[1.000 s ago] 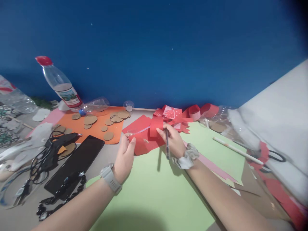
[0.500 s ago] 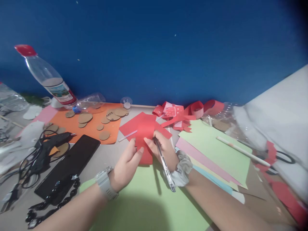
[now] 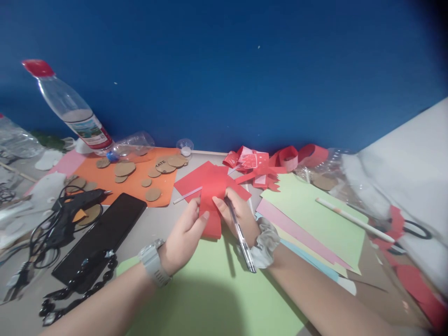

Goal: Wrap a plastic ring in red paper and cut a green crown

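Note:
A folded strip of red paper (image 3: 213, 190) is held up between my two hands, above a green sheet (image 3: 196, 289). My left hand (image 3: 185, 231) pinches its left edge with the thumb in front. On the right edge, my right hand (image 3: 240, 214) grips the paper between thumb and fingers. A clear pen (image 3: 241, 238) also rests in that right hand, slanting down toward the wrist. Behind the strip lie more red paper sheets (image 3: 191, 179) and a thin white stick (image 3: 187, 195).
Cardboard discs (image 3: 153, 194) lie on an orange sheet (image 3: 105, 186). To the left are a phone (image 3: 101, 238), a glue gun (image 3: 75, 207), black beads (image 3: 108, 275) and a tilted bottle (image 3: 84, 121). Red paper ribbons (image 3: 257, 163), coloured sheets (image 3: 315, 210) and scissors (image 3: 416, 228) are at right.
The upper part of the red strip has tilted slightly, and a crease now shows across it near my thumbs. Both hands keep their hold; the view has shifted a little.

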Demonstrator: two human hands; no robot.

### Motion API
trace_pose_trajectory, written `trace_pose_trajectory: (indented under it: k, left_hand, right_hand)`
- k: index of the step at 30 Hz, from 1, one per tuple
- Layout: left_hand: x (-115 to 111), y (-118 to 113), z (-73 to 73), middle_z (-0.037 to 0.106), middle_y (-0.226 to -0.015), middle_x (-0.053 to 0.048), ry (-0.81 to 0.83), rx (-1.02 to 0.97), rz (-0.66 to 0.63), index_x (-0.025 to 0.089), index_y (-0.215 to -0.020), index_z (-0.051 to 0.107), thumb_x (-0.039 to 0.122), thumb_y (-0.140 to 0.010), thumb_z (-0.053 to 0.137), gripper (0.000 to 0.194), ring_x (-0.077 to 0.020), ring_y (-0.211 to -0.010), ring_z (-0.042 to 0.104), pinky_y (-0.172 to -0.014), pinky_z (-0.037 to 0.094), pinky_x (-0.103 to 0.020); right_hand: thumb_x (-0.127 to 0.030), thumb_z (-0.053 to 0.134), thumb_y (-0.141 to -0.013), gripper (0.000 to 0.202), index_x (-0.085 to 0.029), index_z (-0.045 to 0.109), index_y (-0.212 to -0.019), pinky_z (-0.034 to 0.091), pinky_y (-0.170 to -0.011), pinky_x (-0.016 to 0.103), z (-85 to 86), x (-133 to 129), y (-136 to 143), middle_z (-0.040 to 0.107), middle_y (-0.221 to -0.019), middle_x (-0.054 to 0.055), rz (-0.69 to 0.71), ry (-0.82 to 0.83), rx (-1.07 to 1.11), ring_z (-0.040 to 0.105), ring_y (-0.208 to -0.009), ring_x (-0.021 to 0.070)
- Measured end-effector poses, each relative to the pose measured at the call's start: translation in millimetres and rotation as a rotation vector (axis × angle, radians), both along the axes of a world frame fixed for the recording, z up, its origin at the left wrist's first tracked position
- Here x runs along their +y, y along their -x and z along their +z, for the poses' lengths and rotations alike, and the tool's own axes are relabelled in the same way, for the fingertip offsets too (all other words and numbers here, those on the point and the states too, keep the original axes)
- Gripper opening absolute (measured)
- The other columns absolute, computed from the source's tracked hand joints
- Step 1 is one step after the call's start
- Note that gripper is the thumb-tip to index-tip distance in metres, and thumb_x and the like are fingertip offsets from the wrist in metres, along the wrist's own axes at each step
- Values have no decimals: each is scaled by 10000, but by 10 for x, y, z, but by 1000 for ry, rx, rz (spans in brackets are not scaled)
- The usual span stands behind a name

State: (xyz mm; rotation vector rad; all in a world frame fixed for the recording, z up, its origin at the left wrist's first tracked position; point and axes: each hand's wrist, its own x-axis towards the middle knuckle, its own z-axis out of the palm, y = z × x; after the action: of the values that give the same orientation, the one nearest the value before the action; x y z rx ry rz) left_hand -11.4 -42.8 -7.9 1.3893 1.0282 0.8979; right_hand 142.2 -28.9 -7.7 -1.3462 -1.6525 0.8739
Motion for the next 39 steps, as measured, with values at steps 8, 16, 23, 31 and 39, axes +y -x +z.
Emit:
trace_pose_trajectory:
  k: [8,16,23,31,39]
  left_hand:
    - [6,-7,19,578,-973,-9,5,-19,-13,205,-1034,494,244,-939,418,128,-143,-879,520,-846,427,-277]
    - [18,-30,6,434,-739,32,-54,113,89,212,-766,415,386,-951,402,254,-123,-674,425,-687,410,-267]
    - [34,-21,63,533,-774,22,-12,43,133,211,-838,469,407,-951,391,239,-129,-683,493,-685,432,-277]
    - [64,-5,0,540,-716,32,-57,25,184,202,-831,473,442,-908,472,252,-112,-627,511,-607,421,-240]
    - [47,10,-39,597,-741,-8,-164,99,225,199,-844,450,498,-939,329,335,-134,-640,580,-615,469,-259]
  right_hand:
    - [-408,471,-928,330,-217,326,-702,287,-504,216,21,4,4,355,-577,-82,-6,8,-25,350,-512,87]
    - [-385,539,-887,308,-222,337,-722,287,-496,211,6,-2,-7,309,-559,-88,24,28,-5,336,-501,88]
    - [-458,394,-934,322,-213,403,-725,334,-537,223,95,10,-40,391,-605,-60,79,56,44,392,-542,102]
    - [-454,527,-868,290,-207,436,-748,315,-524,220,74,21,-24,412,-583,-77,117,59,-80,366,-533,96]
    - [-497,411,-919,318,-230,367,-750,350,-523,239,459,39,-150,358,-600,-69,-8,-61,-109,386,-523,109]
